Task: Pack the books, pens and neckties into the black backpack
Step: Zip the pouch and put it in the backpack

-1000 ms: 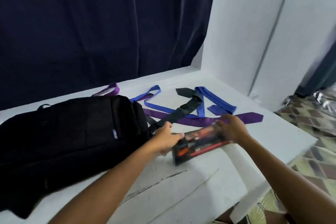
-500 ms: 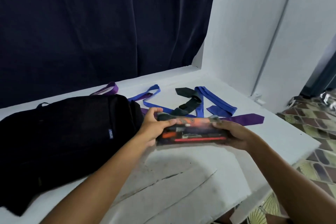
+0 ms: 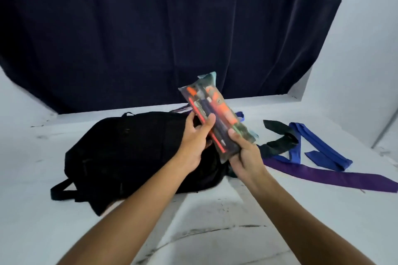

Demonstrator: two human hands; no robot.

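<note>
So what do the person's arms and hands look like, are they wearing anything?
Both arms are bare as far as the picture shows, with no sleeves in view. The left hand and the right hand have no gloves, and I see no rings, watch or bracelet on the wrists. The arms come up from the bottom edge, so anything worn higher up is out of view.

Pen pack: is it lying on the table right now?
No. The pen pack is held up above the black backpack by the left hand and right hand.
</note>
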